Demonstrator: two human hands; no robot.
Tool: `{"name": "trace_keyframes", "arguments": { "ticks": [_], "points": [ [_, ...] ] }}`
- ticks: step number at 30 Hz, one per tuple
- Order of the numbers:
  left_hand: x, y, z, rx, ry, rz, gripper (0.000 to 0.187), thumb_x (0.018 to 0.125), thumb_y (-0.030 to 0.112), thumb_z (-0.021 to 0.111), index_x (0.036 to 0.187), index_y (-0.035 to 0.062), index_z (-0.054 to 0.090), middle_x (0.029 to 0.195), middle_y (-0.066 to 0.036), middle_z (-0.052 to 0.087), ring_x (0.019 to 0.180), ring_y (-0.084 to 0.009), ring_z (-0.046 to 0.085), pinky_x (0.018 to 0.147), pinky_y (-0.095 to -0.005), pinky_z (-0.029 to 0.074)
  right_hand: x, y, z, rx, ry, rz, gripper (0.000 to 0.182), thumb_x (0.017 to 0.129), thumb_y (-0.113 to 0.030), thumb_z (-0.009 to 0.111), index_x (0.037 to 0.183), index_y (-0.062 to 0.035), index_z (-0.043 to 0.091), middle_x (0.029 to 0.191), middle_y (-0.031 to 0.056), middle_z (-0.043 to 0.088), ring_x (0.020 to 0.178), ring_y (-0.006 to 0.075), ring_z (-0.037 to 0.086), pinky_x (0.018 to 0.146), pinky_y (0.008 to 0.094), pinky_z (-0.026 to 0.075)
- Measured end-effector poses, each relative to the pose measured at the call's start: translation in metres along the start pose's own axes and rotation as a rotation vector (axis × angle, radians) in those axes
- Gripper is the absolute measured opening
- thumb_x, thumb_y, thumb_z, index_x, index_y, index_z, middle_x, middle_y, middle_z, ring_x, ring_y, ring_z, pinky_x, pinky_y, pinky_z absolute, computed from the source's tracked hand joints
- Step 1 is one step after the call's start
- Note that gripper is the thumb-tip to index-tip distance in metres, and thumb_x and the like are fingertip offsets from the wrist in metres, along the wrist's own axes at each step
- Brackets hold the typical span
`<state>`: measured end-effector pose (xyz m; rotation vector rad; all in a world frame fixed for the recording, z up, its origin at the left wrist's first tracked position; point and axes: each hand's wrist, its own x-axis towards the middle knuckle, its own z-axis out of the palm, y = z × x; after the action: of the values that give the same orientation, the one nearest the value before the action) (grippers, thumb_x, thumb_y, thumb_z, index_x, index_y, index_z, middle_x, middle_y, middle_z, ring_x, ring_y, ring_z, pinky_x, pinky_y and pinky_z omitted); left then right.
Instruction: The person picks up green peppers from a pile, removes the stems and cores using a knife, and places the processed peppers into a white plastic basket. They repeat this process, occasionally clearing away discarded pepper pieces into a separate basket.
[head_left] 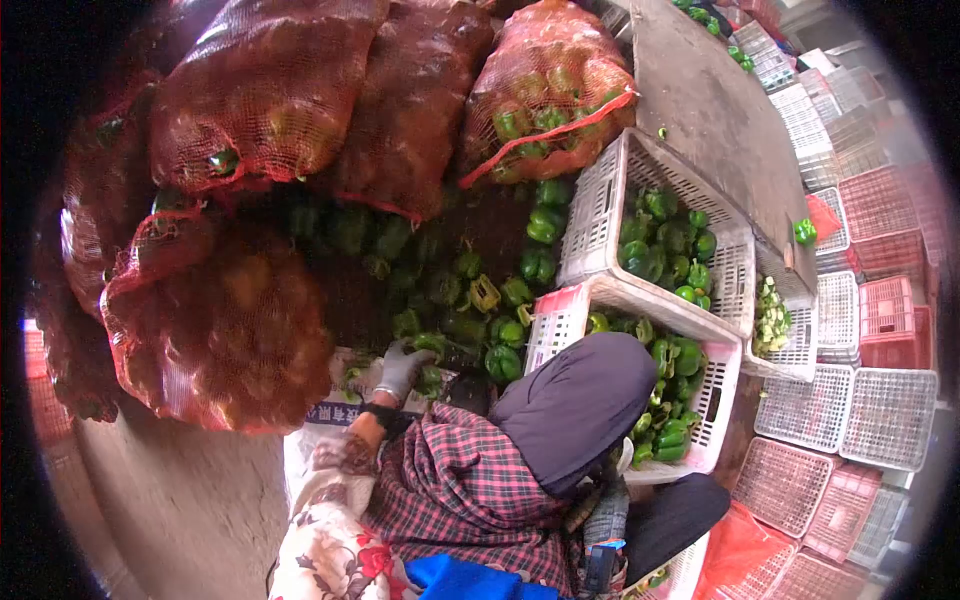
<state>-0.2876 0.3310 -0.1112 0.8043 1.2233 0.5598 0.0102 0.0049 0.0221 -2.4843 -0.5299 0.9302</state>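
Note:
My left hand (400, 370), in a grey glove, reaches into a pile of green bell peppers (505, 362) on the left. Its fingers stretch out over a green pepper (430, 382), touching or just above it. My right hand (622, 468) is mostly hidden behind my raised knee, beside a white crate (715, 415) of green peppers; its fingers and anything in them are not clear. Loose peppers, some yellowish or cut-looking (484, 294), lie in the dark space beyond my left hand.
Red mesh sacks (225, 335) full of produce are stacked ahead and to the left. Another white crate (590, 225) of peppers stands beyond the near one, by a grey board (715, 110). A smaller crate holds pale green pieces (771, 320). Stacked crates (888, 418) line the right.

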Motion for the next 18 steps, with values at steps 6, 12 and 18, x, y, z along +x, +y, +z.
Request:
{"name": "trace_keyframes", "arguments": {
  "ticks": [6,12,18],
  "points": [
    [-0.039,0.149,-0.005,-0.573,-0.428,0.233,0.026,0.079,0.019,0.061,0.102,0.0048,0.059,0.101,-0.008,0.063,0.088,-0.0179,0.062,0.076,-0.0310,0.053,-0.041,-0.109,-0.009,0.996,0.353,0.433,0.030,0.085,-0.037,0.067,0.097,-0.0100,0.062,0.074,0.0015,0.061,0.039,0.0157,0.047,0.035,0.0293,0.039],
    [-0.104,0.272,0.103,-0.106,-0.832,0.455,0.029,0.068,0.021,0.068,0.089,0.0029,0.061,0.119,-0.013,0.056,0.103,-0.0245,0.058,0.090,-0.0354,0.047,-0.045,-0.101,-0.020,1.175,0.371,0.212,0.026,0.085,-0.030,0.068,0.100,-0.0111,0.061,0.076,0.0024,0.061,0.041,0.0128,0.047,0.036,0.0277,0.041],
    [-0.144,0.216,0.247,0.111,-1.042,0.251,0.034,0.082,0.011,0.058,0.115,0.0035,0.057,0.092,-0.006,0.063,0.081,-0.0169,0.062,0.074,-0.0279,0.051,-0.060,-0.108,-0.054,1.153,0.674,-0.095,0.038,0.092,-0.030,0.060,0.120,-0.0053,0.057,0.086,0.0016,0.062,0.064,0.0104,0.055,0.054,0.0232,0.046]
  ]
}}
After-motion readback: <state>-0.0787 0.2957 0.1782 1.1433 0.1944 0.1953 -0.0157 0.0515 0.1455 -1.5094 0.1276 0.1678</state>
